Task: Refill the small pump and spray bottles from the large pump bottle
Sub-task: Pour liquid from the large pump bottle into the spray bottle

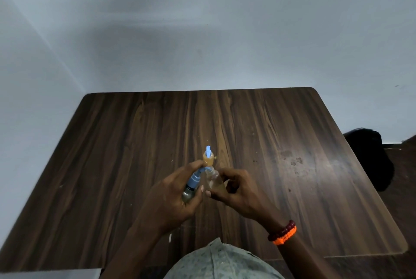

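The left hand [173,195] wraps a blue-topped pump bottle [191,185], tilted toward a clear small bottle [213,180] pinched in the right hand [234,191]. Both hover above the wooden table [112,143]. Behind them stands an orange bottle [208,157].

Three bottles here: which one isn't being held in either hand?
The small orange bottle with the light blue top, standing upright on the table beyond the fingers. The left hand and right hand grip the others.
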`<action>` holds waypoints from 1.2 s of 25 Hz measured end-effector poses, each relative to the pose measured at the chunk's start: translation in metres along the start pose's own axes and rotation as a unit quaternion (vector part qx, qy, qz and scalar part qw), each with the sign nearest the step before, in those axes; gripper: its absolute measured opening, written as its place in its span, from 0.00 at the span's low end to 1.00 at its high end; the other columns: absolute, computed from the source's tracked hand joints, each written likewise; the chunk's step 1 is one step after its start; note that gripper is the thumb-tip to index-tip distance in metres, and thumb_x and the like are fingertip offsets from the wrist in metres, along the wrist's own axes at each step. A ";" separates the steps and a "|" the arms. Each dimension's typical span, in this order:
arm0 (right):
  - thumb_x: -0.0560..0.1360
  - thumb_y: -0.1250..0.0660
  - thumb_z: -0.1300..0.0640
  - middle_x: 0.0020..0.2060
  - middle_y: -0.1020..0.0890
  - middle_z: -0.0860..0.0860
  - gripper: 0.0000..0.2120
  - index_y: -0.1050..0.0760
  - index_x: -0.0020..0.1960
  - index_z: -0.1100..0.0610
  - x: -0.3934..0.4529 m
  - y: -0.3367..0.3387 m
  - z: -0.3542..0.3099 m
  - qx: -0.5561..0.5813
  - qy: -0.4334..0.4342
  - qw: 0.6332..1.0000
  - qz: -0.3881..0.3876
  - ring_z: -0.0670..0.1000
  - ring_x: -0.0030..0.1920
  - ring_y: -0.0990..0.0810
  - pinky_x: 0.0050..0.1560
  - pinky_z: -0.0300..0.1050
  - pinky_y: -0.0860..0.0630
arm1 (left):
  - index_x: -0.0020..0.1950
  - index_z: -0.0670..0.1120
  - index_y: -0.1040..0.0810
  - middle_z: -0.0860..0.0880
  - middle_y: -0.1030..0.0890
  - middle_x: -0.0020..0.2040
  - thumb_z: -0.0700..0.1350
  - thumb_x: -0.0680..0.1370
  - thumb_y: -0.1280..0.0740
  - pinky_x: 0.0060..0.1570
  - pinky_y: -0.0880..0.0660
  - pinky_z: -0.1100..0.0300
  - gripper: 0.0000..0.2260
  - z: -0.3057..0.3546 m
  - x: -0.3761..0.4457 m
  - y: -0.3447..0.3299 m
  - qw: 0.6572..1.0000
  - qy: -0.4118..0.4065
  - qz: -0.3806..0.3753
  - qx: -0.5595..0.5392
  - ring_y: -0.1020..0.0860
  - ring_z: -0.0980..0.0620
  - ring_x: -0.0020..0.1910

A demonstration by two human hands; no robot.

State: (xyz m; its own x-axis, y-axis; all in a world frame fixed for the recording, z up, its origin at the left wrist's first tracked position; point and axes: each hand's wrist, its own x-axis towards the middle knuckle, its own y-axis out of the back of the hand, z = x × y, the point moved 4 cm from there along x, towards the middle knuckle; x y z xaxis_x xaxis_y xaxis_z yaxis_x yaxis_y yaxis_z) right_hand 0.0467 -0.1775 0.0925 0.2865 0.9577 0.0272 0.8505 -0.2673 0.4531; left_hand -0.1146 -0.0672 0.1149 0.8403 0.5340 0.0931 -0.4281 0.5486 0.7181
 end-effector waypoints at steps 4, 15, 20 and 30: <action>0.76 0.26 0.47 0.48 0.16 0.52 0.18 0.19 0.61 0.57 0.002 0.003 0.001 -0.011 -0.002 1.000 -0.003 0.41 0.35 0.23 0.37 0.36 0.27 | 0.78 0.58 0.35 0.55 0.19 0.64 0.64 0.77 0.38 0.49 0.15 0.59 0.30 0.000 0.000 0.000 1.000 0.004 -0.023 -0.002 0.16 0.58 0.51; 0.76 0.25 0.48 0.47 0.15 0.53 0.17 0.19 0.60 0.57 -0.001 0.001 0.000 -0.019 -0.001 1.000 -0.007 0.40 0.33 0.24 0.36 0.34 0.29 | 0.75 0.57 0.32 0.55 0.18 0.61 0.61 0.77 0.37 0.45 0.16 0.59 0.26 0.001 -0.003 0.001 1.000 -0.006 0.005 0.014 0.17 0.59 0.47; 0.76 0.25 0.49 0.48 0.16 0.52 0.17 0.19 0.60 0.57 0.000 -0.001 0.001 0.000 -0.014 1.000 -0.004 0.41 0.35 0.23 0.36 0.39 0.25 | 0.78 0.59 0.35 0.56 0.18 0.61 0.61 0.78 0.36 0.47 0.15 0.60 0.29 -0.001 0.000 0.001 1.000 -0.003 0.000 0.015 0.16 0.59 0.48; 0.77 0.25 0.48 0.49 0.16 0.50 0.16 0.19 0.61 0.55 0.002 -0.002 0.002 -0.014 -0.011 1.000 -0.005 0.38 0.35 0.24 0.38 0.33 0.29 | 0.78 0.61 0.35 0.60 0.20 0.61 0.63 0.77 0.37 0.47 0.15 0.62 0.28 -0.003 -0.001 0.003 1.000 -0.005 0.012 0.018 0.17 0.61 0.48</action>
State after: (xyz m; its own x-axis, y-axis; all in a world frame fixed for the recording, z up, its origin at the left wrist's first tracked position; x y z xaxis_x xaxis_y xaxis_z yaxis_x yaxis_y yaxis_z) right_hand 0.0463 -0.1748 0.0894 0.2878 0.9577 0.0022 0.8412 -0.2539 0.4774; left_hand -0.1179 -0.0646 0.1147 0.8335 0.5398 0.1180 -0.4361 0.5116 0.7403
